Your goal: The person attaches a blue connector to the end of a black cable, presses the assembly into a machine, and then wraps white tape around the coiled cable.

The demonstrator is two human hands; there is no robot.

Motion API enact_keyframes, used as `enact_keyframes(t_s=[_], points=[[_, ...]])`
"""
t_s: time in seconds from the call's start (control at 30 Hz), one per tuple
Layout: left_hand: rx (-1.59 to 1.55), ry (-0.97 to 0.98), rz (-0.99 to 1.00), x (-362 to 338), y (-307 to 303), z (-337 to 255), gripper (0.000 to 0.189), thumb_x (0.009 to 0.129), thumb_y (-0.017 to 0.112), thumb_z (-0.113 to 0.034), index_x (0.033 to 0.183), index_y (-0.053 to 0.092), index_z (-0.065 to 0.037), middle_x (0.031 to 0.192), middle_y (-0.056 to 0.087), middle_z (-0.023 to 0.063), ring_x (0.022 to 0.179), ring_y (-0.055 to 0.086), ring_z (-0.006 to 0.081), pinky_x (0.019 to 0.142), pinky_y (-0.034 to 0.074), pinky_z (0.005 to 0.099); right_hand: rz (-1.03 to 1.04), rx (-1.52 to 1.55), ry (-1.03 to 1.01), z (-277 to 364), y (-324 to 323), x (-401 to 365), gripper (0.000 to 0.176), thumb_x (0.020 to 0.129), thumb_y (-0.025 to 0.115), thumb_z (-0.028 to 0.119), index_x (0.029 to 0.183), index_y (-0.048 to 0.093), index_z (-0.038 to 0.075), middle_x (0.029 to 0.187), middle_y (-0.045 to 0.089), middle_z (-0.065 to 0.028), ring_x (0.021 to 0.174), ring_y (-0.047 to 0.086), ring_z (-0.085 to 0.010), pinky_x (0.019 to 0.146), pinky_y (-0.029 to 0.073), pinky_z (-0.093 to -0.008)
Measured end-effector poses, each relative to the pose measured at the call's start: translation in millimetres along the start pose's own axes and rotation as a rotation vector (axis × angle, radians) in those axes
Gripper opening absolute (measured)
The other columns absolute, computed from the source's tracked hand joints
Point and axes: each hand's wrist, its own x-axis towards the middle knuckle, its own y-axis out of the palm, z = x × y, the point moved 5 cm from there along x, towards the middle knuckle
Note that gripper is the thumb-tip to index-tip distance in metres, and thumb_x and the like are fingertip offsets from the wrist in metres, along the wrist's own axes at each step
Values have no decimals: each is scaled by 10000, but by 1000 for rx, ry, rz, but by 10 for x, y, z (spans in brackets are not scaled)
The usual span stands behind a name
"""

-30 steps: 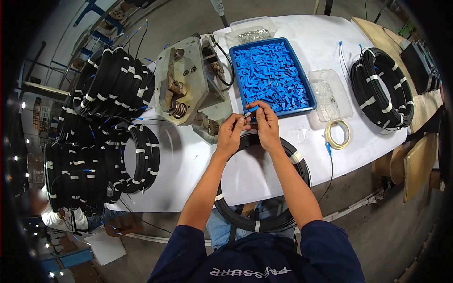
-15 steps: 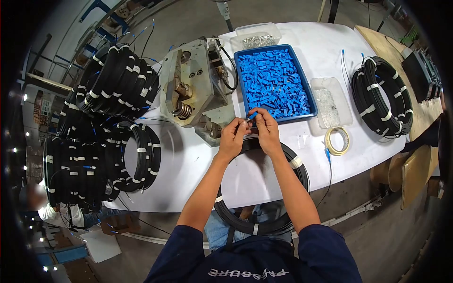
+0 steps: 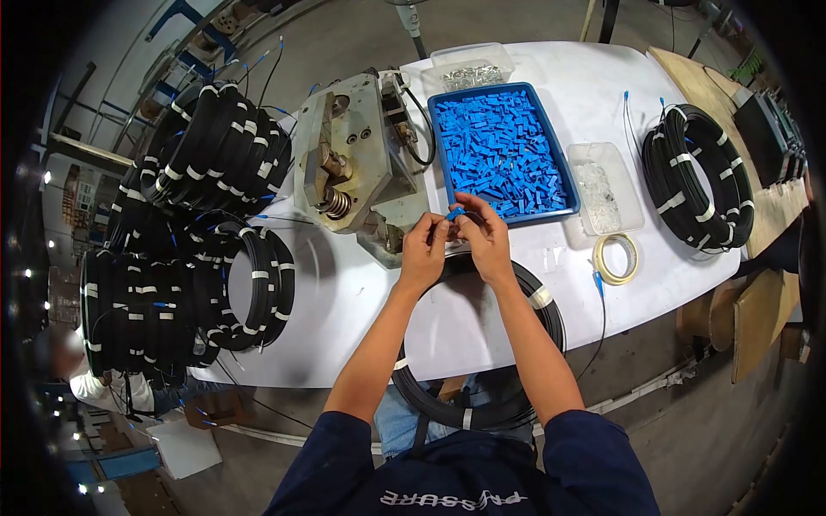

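Observation:
My left hand (image 3: 424,251) and right hand (image 3: 484,239) meet above the table, in front of the blue tray. Between the fingertips sits a small blue connector housing (image 3: 456,213), which my right thumb and fingers pinch. My left fingers are closed at its left side on a thin cable end, mostly hidden by the fingertips. Below my wrists lies a black cable coil (image 3: 551,320) bound with white tape, overhanging the table's front edge. A blue tray (image 3: 572,199) full of loose blue housings stands just beyond my hands.
A metal press (image 3: 357,163) stands left of the tray. Taped black coils (image 3: 211,155) are piled at the left; another coil (image 3: 671,185) lies right. Clear bins (image 3: 632,193) and a tape roll (image 3: 632,268) are nearby. A person (image 3: 90,378) is at far left.
The blue housing has shifted slightly left and turned between my fingertips, and my right fingers have changed their hold on it. Both arms stay nearly in place.

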Motion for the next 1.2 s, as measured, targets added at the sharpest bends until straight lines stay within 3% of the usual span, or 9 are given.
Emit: enact_keyframes(t_s=[0.13,0.23,0.3,0.4,0.63,0.7,0.93,1.13,1.2], points=[[-16,-43,16,-3,-38,73,112,1005,549,-74,943,573,16,779,637,58,748,599,103,717,506,267,18,-53,108,-143,-34,15,247,953,629,68,1168,595,-48,1111,620,-88,891,624,-114,730,571,-280],[-120,-84,68,1,-66,175,90,1007,544,-55,955,576,12,827,644,46,817,605,101,783,503,256,11,-61,-54,-132,-17,12,170,914,689,65,1040,641,-40,1049,640,-81,876,619,-113,721,546,-268],[-186,-55,115,5,-49,115,70,1019,510,-16,1017,575,10,951,639,46,905,584,89,840,489,254,-10,-274,-299,-36,2,1,134,876,727,56,958,667,-31,1008,650,-89,851,619,-127,712,513,-261],[-237,-79,69,7,-52,108,69,1002,524,-3,969,581,16,870,625,22,840,573,83,808,479,240,-12,-339,-340,-2,40,-39,131,855,739,50,926,663,-31,983,654,-98,816,620,-147,710,493,-261],[-265,-70,63,0,-58,120,76,1003,521,-2,975,590,15,897,645,36,866,585,83,818,479,241,-48,-389,-339,15,63,-61,125,869,720,48,913,634,-31,968,653,-109,764,623,-160,682,502,-271],[-270,-87,61,-5,-64,123,81,1003,518,-2,978,593,16,892,648,38,861,585,82,810,481,242,-4,-384,-308,-20,63,-60,93,913,677,27,947,618,-35,1036,617,-102,885,589,-122,716,480,-234],[-179,-59,47,-13,-77,120,96,1009,525,-28,983,605,20,855,654,38,811,579,87,770,480,243,-10,-400,-298,10,55,-41,99,936,654,53,926,603,-32,1004,613,-92,820,586,-127,705,482,-242],[45,-17,18,-7,-111,94,120,1002,564,-91,978,623,11,778,643,55,738,569,98,710,479,261,-26,-468,-305,68,67,-35,110,935,649,65,909,604,-32,890,616,-82,773,570,-120,658,472,-251],[116,13,-10,-15,-117,37,122,997,574,-102,975,623,7,754,634,62,722,568,100,692,479,267,-37,-557,-360,128,86,-46,100,909,655,56,897,609,-32,820,624,-112,690,628,-191,638,503,-303]])
